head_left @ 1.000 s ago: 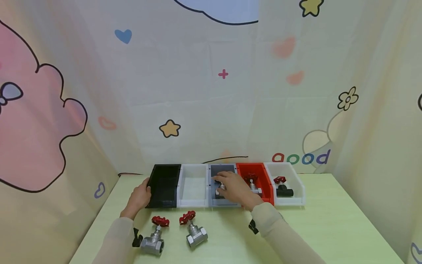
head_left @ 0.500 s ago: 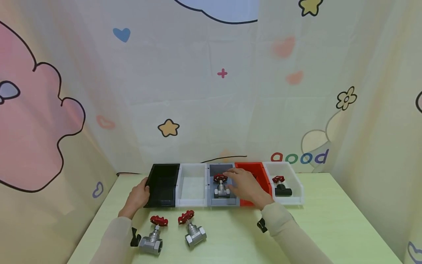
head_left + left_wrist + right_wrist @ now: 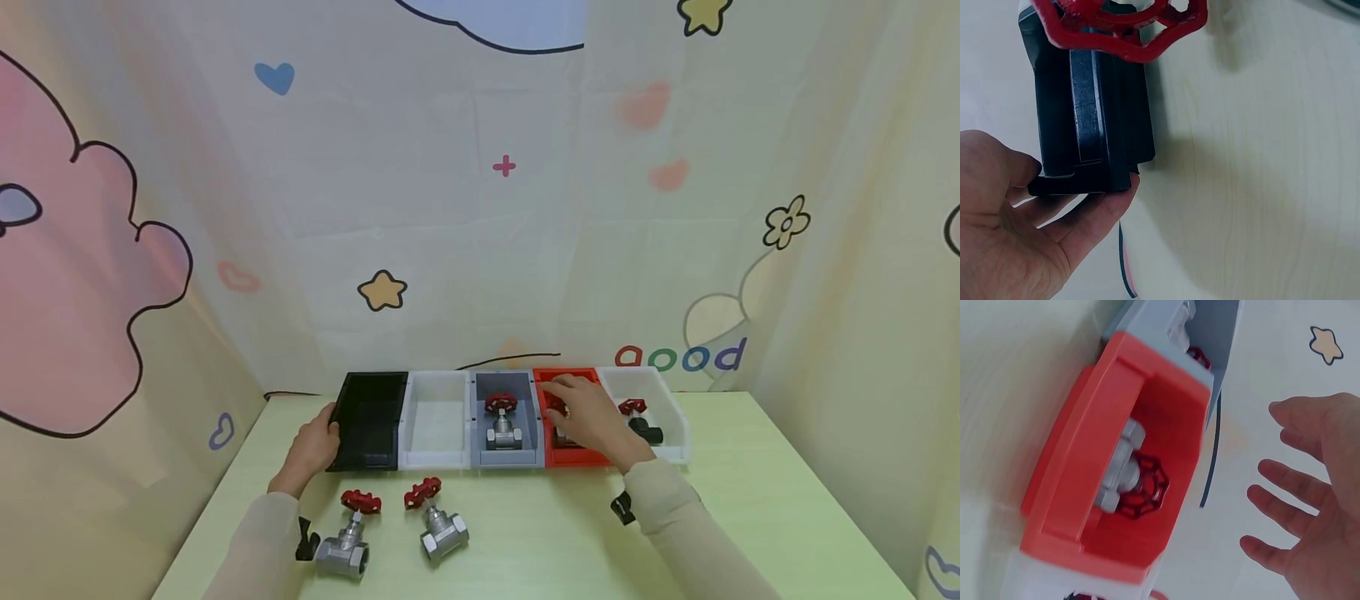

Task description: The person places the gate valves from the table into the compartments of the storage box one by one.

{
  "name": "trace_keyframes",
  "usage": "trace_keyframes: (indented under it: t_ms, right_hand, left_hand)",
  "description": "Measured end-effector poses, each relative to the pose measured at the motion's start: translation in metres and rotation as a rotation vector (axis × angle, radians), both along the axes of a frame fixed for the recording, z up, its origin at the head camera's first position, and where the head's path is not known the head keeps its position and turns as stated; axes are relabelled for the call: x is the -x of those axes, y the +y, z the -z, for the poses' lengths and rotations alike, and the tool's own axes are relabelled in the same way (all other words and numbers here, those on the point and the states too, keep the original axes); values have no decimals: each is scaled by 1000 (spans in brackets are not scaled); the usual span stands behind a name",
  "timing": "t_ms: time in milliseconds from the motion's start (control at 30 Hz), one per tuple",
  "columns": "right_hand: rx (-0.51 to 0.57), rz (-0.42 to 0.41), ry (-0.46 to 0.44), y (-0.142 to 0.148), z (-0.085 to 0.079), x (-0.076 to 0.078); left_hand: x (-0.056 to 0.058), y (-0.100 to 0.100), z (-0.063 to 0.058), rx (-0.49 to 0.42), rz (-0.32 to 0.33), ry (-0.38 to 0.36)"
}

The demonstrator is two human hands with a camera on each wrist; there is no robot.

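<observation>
My left hand [image 3: 313, 446] grips the outer left edge of the black bin [image 3: 369, 421]; in the left wrist view its thumb and fingers close around the wall. Over the red bin [image 3: 581, 457] hovers my right hand [image 3: 588, 417], fingers spread and holding nothing. Below it, a gate valve [image 3: 1124, 472] with a dark red handwheel lies in that bin, partly hidden from the head view. Another gate valve [image 3: 503, 429], steel with a red handwheel, rests in the grey bin [image 3: 486, 379] just left of my right hand.
Two more steel valves, one at left [image 3: 344, 550] and one nearer the middle [image 3: 442, 532], lie on the table in front of the bins. Between the black and grey bins stands a white bin [image 3: 438, 417]. The rightmost white bin [image 3: 678, 442] holds a black-bodied valve [image 3: 643, 430].
My right hand has drawn away from the valve in the grey bin and moved right, over the red bin. The grey bin's valve now shows fully. The left hand keeps its place.
</observation>
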State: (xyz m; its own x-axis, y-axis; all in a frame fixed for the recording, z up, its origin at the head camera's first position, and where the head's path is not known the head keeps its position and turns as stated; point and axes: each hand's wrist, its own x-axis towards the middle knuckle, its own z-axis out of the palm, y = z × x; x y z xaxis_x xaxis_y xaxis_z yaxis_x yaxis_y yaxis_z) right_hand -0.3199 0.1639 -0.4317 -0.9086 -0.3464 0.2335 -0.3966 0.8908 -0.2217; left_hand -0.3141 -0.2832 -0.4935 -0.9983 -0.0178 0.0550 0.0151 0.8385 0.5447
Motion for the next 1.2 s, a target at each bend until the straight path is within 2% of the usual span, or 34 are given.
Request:
trace_keyframes:
  t_ms: [133,400,633,1000,1200]
  right_hand:
    - [-8,25,16,15,0,1]
    - [-10,92,-15,42,3,1]
    - [-5,87,41,65,3,0]
    - [-2,124,40,86,7,2]
    - [5,177,47,101,13,2]
  left_hand:
    - [2,1,1,-11,6,-6]
    - [2,2,1,0,0,1]
    - [0,0,2,-1,-1,13]
    - [0,-1,2,6,-4,11]
    - [0,1,2,8,-3,2]
